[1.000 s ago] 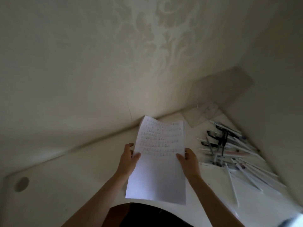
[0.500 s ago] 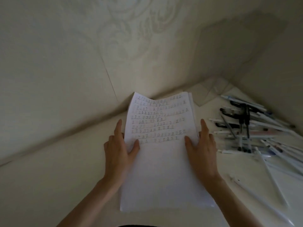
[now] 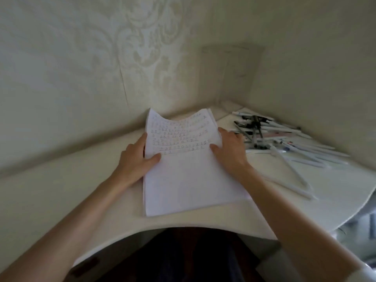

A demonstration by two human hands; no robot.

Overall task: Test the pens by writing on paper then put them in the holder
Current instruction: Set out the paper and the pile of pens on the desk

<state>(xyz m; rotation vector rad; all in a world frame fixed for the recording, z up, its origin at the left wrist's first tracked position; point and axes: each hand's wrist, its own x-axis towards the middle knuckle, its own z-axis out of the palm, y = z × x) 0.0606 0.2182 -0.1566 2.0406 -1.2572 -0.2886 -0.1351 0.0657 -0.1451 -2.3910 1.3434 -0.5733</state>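
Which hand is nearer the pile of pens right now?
Right. The right hand holds the paper at its right edge, just beside the pile of pens; the left hand holds the opposite edge, across the sheet.

Rows of small handwritten marks on the paper (image 3: 189,180) are too blurred to read.

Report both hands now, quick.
Left hand: pinches the paper at its left edge, thumb on top.
Right hand: pinches the right edge, thumb on top.
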